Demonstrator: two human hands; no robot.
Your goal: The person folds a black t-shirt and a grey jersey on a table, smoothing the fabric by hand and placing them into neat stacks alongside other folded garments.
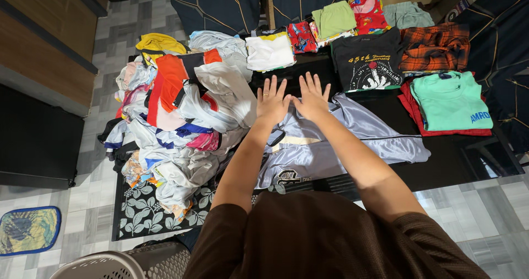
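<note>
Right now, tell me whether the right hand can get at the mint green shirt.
Probably yes: the right hand lies flat on the silver jacket, and nothing stands between it and the mint green shirt.

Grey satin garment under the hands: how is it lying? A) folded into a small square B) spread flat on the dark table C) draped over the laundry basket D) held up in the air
B: the grey satin garment lies spread across the dark table, with the left hand and right hand pressed flat on it.
</note>
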